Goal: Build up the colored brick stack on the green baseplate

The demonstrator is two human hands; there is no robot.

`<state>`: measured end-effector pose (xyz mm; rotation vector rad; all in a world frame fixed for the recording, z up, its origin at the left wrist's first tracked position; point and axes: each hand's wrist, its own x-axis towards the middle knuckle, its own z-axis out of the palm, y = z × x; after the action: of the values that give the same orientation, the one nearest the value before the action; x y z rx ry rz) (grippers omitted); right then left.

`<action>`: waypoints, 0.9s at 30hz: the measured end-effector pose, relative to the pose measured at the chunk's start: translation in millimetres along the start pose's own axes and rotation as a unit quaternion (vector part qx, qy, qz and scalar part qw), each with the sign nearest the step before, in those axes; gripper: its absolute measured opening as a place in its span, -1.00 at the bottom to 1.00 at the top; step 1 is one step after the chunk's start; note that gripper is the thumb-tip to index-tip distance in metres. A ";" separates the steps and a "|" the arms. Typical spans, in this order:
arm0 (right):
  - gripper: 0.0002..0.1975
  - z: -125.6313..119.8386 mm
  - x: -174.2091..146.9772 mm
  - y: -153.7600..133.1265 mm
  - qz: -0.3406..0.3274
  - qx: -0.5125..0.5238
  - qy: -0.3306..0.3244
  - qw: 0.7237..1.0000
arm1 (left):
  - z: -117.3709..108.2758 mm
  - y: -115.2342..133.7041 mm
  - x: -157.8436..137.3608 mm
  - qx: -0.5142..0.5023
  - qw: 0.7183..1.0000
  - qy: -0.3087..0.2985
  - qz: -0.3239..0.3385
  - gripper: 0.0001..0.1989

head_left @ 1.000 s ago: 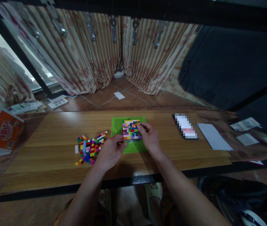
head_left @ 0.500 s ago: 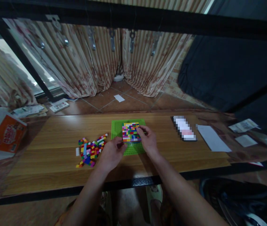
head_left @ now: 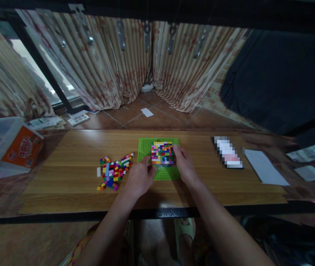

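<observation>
A multicoloured block of toy building bricks (head_left: 162, 153) stands on a green studded baseplate (head_left: 166, 174) in the middle of the table. At its lower left corner are the curled thumb and fingers of my left hand (head_left: 142, 175), gripping its edge. My right hand (head_left: 184, 162) holds the opposite side, thumb along the right edge and the other fingers partly hidden. Left of my left hand lies a heap of loose bricks (head_left: 114, 171) in many colours.
On the wooden table (head_left: 63, 166) a phone (head_left: 228, 152) with a blurred screen lies to the right, beside a white sheet (head_left: 265, 167). A clear plastic tub (head_left: 2, 147) with an orange label stands at the left. A dark bar crosses the top, with metal clips hanging.
My right hand has shifted from over the block's right part to its right edge, uncovering more of the top. The whole view has shifted slightly; the loose bricks lie as before.
</observation>
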<state>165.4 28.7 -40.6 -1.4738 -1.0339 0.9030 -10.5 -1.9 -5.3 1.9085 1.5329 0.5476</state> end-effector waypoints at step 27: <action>-0.43 -7.9 -5.8 -3.9 0.010 -0.154 -0.002 0.988 | 9.6 12.5 -9.2 0.113 0.993 0.020 -0.031 -0.71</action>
<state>170.4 20.8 -35.6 -1.7404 -1.2031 0.7841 2.6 -14.5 -3.0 2.0188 1.7363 0.4016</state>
